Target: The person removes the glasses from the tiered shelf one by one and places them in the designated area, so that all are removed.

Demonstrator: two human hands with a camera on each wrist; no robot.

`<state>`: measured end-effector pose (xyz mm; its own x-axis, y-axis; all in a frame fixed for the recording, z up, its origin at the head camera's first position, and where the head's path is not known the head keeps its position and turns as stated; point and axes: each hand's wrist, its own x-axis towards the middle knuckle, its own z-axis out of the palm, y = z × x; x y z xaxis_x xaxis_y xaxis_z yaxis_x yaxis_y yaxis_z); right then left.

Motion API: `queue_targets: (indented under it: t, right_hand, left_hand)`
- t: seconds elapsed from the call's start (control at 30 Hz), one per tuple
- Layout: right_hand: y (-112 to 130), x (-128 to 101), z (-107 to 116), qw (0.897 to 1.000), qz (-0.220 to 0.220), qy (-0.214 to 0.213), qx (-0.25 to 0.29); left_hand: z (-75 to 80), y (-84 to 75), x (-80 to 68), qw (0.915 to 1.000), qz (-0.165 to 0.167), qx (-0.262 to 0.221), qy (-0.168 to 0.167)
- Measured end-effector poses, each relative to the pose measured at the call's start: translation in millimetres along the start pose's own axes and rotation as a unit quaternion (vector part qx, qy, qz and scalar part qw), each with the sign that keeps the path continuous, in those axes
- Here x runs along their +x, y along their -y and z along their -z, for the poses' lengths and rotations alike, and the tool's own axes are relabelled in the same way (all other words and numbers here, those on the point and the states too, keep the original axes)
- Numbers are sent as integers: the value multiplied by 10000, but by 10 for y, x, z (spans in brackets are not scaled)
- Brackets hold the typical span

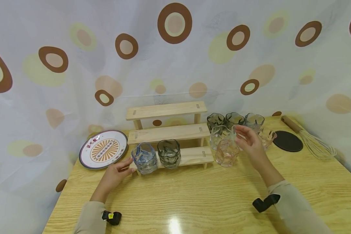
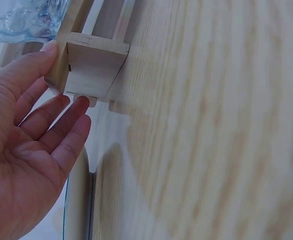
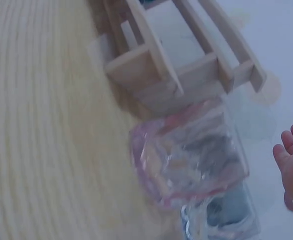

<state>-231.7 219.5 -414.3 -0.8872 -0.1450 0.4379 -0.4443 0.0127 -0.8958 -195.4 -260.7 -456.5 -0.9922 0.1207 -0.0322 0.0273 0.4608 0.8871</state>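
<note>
My left hand (image 1: 118, 174) is at the left end of the stepped wooden rack (image 1: 169, 133). In the left wrist view its thumb and index finger pinch the end of the lowest board (image 2: 61, 65), the other fingers loosely bent below. A blue glass (image 1: 144, 159) and a dark grey glass (image 1: 169, 154) stand on that board. My right hand (image 1: 250, 143) is raised over the glasses right of the rack, fingers extended and holding nothing in the right wrist view. Nearest it are a pink glass (image 1: 226, 154) and a clear glass (image 1: 218, 138).
Behind these stand two dark glasses (image 1: 215, 120) and a blue-grey glass (image 1: 254, 121), with another pink glass (image 1: 266, 138) at the right. Farther right lie a black round mat (image 1: 288, 141) and a whisk (image 1: 316, 143). A patterned plate (image 1: 103, 149) leans at the left against the curtain.
</note>
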Motion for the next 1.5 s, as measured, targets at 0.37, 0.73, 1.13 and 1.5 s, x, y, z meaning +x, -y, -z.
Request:
queue_targets:
  t: [0.37,0.73,1.13,1.5]
  right_hand:
    - [126,195,-597,9904,-30,1190,708]
    - [135,272,-1111,9833,-319,1763,327]
    - [-29,293,-1494,9763,-451,2110,151]
    - [-99,269,-1629,9737,-709,2159,-157]
  left_hand:
    - [12,-13,-15,10000,59,27,-27]
    - [-7,-33,11,10000,33,-28,7]
    - [-14,-45,-8,10000,25,-33,-67]
    - [2,-76,-22,10000,-2,29,-34]
